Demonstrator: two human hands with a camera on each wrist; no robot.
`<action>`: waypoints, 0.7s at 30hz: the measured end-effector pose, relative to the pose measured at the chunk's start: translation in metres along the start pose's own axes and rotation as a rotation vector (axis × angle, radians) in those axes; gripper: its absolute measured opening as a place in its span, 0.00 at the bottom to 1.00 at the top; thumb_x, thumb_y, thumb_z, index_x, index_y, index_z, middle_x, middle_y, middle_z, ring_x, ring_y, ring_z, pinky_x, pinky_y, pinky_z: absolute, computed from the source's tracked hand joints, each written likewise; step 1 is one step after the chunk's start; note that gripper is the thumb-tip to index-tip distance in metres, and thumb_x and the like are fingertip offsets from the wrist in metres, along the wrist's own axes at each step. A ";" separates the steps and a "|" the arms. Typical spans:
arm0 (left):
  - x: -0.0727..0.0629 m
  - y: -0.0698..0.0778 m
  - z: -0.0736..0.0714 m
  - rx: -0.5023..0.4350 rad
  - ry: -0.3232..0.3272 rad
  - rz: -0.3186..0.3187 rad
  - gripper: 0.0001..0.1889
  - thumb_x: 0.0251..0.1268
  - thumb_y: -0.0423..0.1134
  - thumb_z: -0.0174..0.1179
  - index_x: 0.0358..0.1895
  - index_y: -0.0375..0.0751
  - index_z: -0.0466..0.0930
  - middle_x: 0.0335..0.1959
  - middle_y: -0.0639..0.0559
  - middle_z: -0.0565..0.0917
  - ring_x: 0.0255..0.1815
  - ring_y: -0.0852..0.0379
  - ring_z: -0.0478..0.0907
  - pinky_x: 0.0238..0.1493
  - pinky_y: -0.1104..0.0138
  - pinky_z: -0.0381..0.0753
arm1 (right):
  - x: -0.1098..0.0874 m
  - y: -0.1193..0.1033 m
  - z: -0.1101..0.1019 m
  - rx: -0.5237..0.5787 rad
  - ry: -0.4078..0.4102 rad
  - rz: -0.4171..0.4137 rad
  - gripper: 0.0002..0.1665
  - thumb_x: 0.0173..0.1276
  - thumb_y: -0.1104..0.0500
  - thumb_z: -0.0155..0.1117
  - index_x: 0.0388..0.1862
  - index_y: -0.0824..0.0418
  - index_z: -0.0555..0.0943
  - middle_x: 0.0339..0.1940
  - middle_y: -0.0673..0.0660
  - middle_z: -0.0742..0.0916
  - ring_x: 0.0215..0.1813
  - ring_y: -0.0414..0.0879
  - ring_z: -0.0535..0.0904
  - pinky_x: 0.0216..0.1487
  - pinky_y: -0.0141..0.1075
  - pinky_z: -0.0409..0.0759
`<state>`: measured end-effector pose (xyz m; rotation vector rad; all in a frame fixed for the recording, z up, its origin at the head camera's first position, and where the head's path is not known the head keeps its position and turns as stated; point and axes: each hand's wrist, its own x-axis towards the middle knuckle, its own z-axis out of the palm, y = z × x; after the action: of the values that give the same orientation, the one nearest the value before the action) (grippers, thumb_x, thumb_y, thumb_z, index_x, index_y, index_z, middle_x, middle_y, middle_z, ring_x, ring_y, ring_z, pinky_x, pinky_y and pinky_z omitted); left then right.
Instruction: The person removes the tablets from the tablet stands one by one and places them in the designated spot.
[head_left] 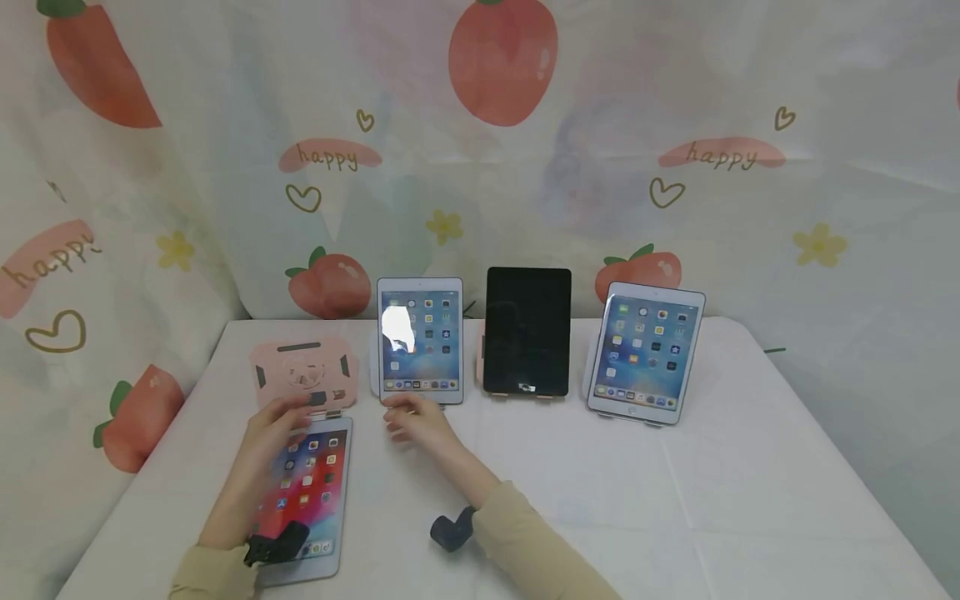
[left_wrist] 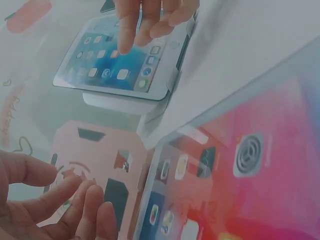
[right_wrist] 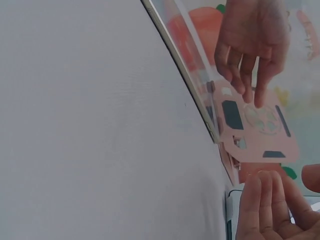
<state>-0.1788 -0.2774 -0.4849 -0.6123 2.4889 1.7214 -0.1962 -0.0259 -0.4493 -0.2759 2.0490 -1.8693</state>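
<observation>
A white-framed tablet with a red and blue screen lies in front of a pink stand on the left of the table. Above this tablet's far end is my left hand, its relaxed fingers near the lower part of the stand and holding nothing. My right hand, fingers loosely bent and empty, hovers in front of a second white tablet propped on a stand. The left wrist view shows my left fingers in front of the pink plate; whether they touch it, I cannot tell.
To the right stand a dark-screened black tablet and another lit white tablet, both propped up. Black wrist straps are worn on the arms. A fruit-patterned cloth hangs behind the white table.
</observation>
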 end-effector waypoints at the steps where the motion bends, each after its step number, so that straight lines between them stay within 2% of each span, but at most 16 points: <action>1: -0.001 0.002 0.001 -0.006 -0.004 0.018 0.28 0.70 0.58 0.49 0.67 0.48 0.66 0.64 0.45 0.72 0.55 0.54 0.75 0.56 0.65 0.80 | -0.001 -0.001 -0.002 0.007 0.008 -0.003 0.18 0.67 0.65 0.56 0.54 0.69 0.77 0.44 0.66 0.84 0.42 0.51 0.84 0.45 0.42 0.86; 4: -0.007 0.013 0.004 -0.033 -0.029 0.056 0.29 0.69 0.58 0.51 0.66 0.46 0.68 0.59 0.49 0.76 0.50 0.59 0.77 0.50 0.70 0.80 | -0.001 -0.003 -0.008 0.018 0.024 -0.011 0.18 0.67 0.65 0.55 0.55 0.70 0.76 0.44 0.67 0.83 0.43 0.53 0.84 0.46 0.43 0.86; 6: -0.014 0.024 0.007 -0.059 -0.023 0.054 0.28 0.68 0.56 0.54 0.64 0.45 0.70 0.54 0.52 0.78 0.47 0.61 0.77 0.46 0.73 0.80 | -0.001 -0.004 -0.012 0.022 0.031 -0.021 0.18 0.67 0.66 0.55 0.55 0.71 0.76 0.44 0.68 0.84 0.42 0.52 0.84 0.45 0.42 0.86; 8: -0.022 0.037 0.009 -0.061 -0.028 0.043 0.26 0.69 0.54 0.52 0.65 0.45 0.69 0.55 0.51 0.78 0.49 0.60 0.77 0.49 0.72 0.80 | -0.001 -0.004 -0.015 0.026 0.040 -0.032 0.18 0.67 0.66 0.55 0.55 0.72 0.76 0.44 0.68 0.83 0.40 0.49 0.84 0.45 0.42 0.86; 11: -0.032 0.053 0.014 -0.054 -0.043 0.044 0.25 0.72 0.50 0.50 0.67 0.42 0.67 0.62 0.44 0.74 0.56 0.51 0.75 0.59 0.62 0.79 | -0.001 -0.006 -0.021 0.034 0.059 -0.036 0.18 0.66 0.66 0.56 0.54 0.71 0.76 0.42 0.67 0.83 0.38 0.45 0.83 0.45 0.41 0.86; 13: -0.037 0.061 0.016 -0.051 -0.074 0.055 0.25 0.74 0.48 0.47 0.69 0.41 0.64 0.66 0.40 0.69 0.61 0.46 0.71 0.65 0.55 0.74 | 0.000 -0.006 -0.025 0.031 0.069 -0.043 0.18 0.67 0.66 0.56 0.54 0.71 0.76 0.42 0.66 0.83 0.38 0.43 0.83 0.45 0.41 0.86; 21: -0.040 0.071 0.026 -0.097 -0.081 0.053 0.25 0.74 0.48 0.48 0.69 0.42 0.65 0.63 0.41 0.73 0.61 0.48 0.73 0.67 0.57 0.73 | 0.002 -0.008 -0.040 0.016 0.120 -0.037 0.18 0.66 0.65 0.57 0.54 0.70 0.77 0.41 0.63 0.83 0.36 0.39 0.80 0.45 0.38 0.86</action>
<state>-0.1718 -0.2207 -0.4209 -0.4777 2.4005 1.8554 -0.2139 0.0098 -0.4387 -0.2027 2.1188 -1.9679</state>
